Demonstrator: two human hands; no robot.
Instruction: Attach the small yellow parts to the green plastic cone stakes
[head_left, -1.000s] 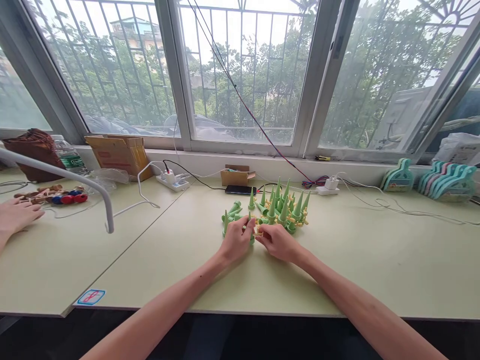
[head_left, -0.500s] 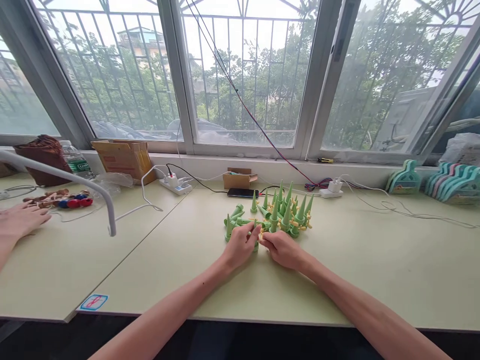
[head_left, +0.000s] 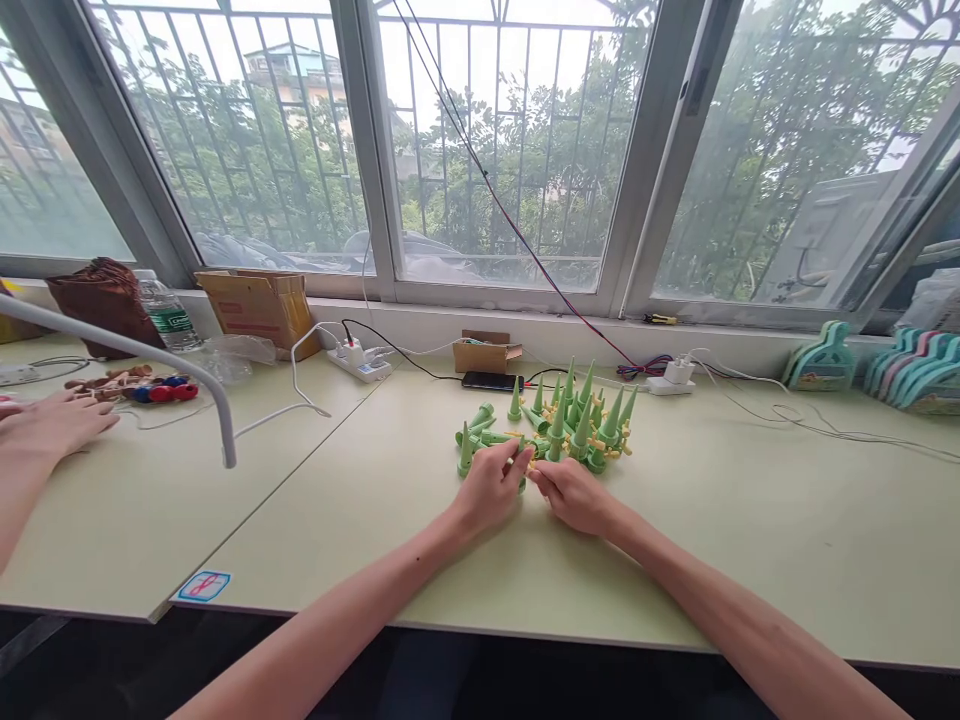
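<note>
My left hand [head_left: 489, 488] is closed around a green plant watering spike [head_left: 522, 443], held upright low over the table; most of it is hidden by the fingers. Against its side, my right hand [head_left: 576, 496] pinches a small yellow valve piece [head_left: 533, 466], partly covered by the fingertips. Just beyond both hands stands a cluster of green spikes [head_left: 580, 436], several with yellow valves sticking out. To the left, a single upright spike [head_left: 465, 456] is beside other spikes lying down [head_left: 480, 420].
A phone [head_left: 492, 381] and small cardboard box [head_left: 481, 354] sit behind the spikes. Power strips [head_left: 361, 366] and cables run along the back. At left are a white curved bar [head_left: 202, 385], another person's hand [head_left: 64, 425] and wooden beads [head_left: 171, 391]. Hangers [head_left: 823, 360] stand at right.
The camera view has shifted slightly, moving the scene a little to the right. Both hands keep the same hold on the spike and the yellow valve piece.
</note>
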